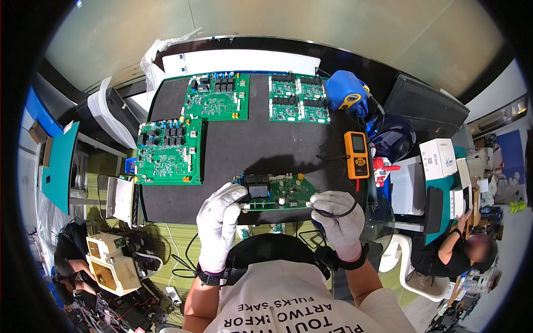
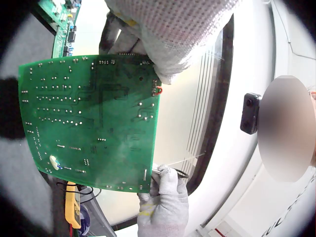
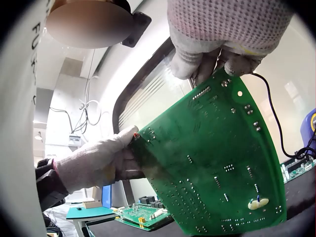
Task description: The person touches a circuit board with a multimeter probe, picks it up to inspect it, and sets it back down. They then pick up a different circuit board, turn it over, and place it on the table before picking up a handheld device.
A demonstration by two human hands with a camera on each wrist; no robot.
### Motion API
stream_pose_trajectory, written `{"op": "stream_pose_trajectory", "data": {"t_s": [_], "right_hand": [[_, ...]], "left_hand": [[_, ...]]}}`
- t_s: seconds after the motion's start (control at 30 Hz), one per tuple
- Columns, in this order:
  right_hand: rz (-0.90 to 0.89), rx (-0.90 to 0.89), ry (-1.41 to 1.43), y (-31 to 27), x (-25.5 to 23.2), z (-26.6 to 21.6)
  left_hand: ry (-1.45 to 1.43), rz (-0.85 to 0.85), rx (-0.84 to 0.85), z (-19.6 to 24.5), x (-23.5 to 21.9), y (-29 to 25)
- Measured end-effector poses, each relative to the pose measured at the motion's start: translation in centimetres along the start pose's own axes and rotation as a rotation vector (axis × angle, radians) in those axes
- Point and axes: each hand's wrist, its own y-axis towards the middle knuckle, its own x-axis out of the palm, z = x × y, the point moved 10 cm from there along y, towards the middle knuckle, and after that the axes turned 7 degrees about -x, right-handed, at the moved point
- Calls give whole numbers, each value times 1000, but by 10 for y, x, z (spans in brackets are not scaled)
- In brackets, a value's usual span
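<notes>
Both hands wear light grey gloves and hold a green circuit board [image 1: 288, 201] up over the near edge of the dark mat. My left hand [image 1: 218, 222] grips its left end, and my right hand [image 1: 338, 222] pinches its right corner. The component side, with relays and connectors, faces up toward the head camera. In the left wrist view the board's underside [image 2: 94, 128] shows rows of solder points, a pale blob and a small red wire. A thin black cable [image 3: 270, 101] runs from my right hand; what its end is, I cannot tell.
Two larger green boards [image 1: 169, 158] lie at the mat's left, and a panel of several small boards [image 1: 300, 100] at the back. An orange handheld meter [image 1: 357, 155] and a blue device [image 1: 345, 91] are at the right. Another person [image 1: 469, 250] sits at far right.
</notes>
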Motion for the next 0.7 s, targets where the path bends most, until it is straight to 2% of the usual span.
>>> {"op": "stream_pose_trajectory", "data": {"t_s": [0.17, 0.37, 0.7], "right_hand": [[12, 12, -1, 0, 1, 0], [48, 68, 86, 0, -3, 7], [-24, 34, -9, 5, 2, 3]], "left_hand": [[-16, -17, -40, -3, 1, -1], [6, -3, 8, 1, 0, 2], [22, -5, 22, 4, 0, 5]]}}
